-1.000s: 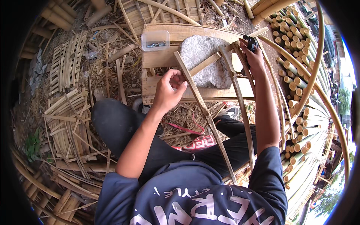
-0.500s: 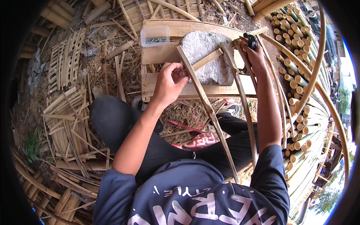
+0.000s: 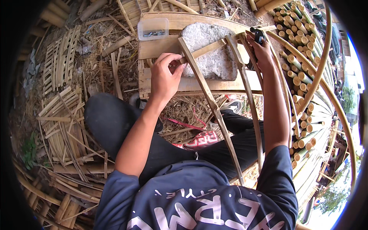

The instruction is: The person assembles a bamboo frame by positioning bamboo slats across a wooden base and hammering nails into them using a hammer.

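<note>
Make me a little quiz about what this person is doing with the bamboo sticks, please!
1. True or false: the left hand pinches the end of the short bamboo crosspiece lying over the grey stone.
2. What does the right hand grip at the far end of the bamboo frame?
A. a black tool
B. a red cup
C. a green rope
3. What sits on the wooden board left of the stone?

Key
1. True.
2. A, the black tool; its exact kind is too small to tell.
3. A small clear plastic box holding little dark metal pieces.
</note>
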The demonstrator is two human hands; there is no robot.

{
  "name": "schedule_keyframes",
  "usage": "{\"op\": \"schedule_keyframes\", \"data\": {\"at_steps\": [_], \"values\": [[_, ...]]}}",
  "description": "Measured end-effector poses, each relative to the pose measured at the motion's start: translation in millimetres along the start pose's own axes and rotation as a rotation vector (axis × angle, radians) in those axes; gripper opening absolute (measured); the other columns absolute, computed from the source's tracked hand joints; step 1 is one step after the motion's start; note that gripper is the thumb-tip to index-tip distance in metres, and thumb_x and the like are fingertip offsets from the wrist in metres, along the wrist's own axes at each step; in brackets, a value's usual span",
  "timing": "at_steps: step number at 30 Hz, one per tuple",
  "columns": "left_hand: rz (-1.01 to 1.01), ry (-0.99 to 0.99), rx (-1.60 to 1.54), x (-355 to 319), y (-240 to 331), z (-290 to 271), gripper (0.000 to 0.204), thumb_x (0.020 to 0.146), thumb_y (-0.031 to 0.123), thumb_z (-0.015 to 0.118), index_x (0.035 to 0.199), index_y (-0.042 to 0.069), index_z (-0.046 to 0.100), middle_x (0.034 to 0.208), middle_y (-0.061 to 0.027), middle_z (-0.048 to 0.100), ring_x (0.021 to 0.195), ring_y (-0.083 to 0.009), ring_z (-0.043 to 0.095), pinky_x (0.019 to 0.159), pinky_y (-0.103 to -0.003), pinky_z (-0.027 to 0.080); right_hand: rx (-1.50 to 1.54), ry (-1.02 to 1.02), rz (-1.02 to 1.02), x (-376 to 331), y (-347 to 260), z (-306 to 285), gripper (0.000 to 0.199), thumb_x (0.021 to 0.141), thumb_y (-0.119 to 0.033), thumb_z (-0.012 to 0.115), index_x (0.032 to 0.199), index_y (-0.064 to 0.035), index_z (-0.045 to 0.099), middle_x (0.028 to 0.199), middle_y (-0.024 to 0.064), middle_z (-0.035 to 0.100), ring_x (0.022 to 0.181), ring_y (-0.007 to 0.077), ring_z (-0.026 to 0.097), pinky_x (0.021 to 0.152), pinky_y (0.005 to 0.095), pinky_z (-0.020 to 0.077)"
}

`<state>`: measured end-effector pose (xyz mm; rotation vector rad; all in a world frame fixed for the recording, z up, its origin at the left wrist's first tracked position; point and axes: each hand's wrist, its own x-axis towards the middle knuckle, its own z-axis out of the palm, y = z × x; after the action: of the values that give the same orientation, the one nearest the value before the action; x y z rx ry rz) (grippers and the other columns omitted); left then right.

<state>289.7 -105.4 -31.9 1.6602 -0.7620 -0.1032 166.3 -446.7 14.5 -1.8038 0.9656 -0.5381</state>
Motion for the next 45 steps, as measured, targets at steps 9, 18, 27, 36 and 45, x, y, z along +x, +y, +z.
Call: {"op": "schedule_keyframes", "data": {"at_steps": [9,18,27,36,45], "values": [[-0.028,-0.037,0.087,16.9,-11.9,-1.9,0.023,0.082,0.002,0.080,0.104,-0.002,0.074,0.097,-0.0111,0.073,0.078,-0.0148,0.068,0.071,-0.029,0.055,0.055,0.017,-0.007,11.0,-4.2,-0.1,0.032,0.088,-0.028,0.081,0.114,-0.0110,0.077,0.079,-0.0058,0.065,0.061,0.0029,0.051,0.055,0.0231,0.0409],[-0.126,-0.102,0.002,30.2,-17.6,-4.6,0.041,0.078,0.003,0.083,0.117,0.000,0.069,0.089,-0.0091,0.072,0.076,-0.0164,0.069,0.069,-0.032,0.057,-0.065,0.049,0.012,12.0,-4.6,-3.2,0.033,0.087,-0.035,0.082,0.106,-0.0091,0.077,0.074,-0.0029,0.062,0.061,0.0066,0.054,0.055,0.0259,0.0431],[-0.001,-0.149,0.093,26.6,-4.5,-1.1,0.070,0.084,-0.005,0.073,0.148,0.013,0.050,0.113,-0.0103,0.063,0.086,-0.0175,0.066,0.076,-0.032,0.056,-0.113,0.032,-0.075,19.3,13.9,-7.0,0.040,0.085,-0.040,0.082,0.109,-0.0087,0.077,0.075,0.0006,0.067,0.061,0.0085,0.057,0.058,0.0288,0.0462],[-0.022,-0.085,-0.005,30.1,-13.9,6.8,0.059,0.084,-0.005,0.075,0.139,0.010,0.058,0.102,-0.0069,0.065,0.085,-0.0143,0.065,0.076,-0.030,0.057,-0.306,0.019,-0.125,13.9,0.3,-5.0,0.032,0.088,-0.041,0.077,0.109,-0.0171,0.080,0.067,-0.0024,0.063,0.058,0.0073,0.054,0.055,0.0299,0.0442],[-0.030,-0.010,-0.034,25.0,-6.4,9.6,0.057,0.083,-0.002,0.079,0.136,0.009,0.060,0.096,-0.0055,0.069,0.083,-0.0131,0.066,0.075,-0.029,0.055,-0.739,0.200,-0.212,2.6,-29.8,-6.2,0.040,0.091,-0.050,0.069,0.108,-0.0154,0.078,0.080,0.0127,0.074,0.080,0.0264,0.072,0.075,0.0427,0.0549]]}}
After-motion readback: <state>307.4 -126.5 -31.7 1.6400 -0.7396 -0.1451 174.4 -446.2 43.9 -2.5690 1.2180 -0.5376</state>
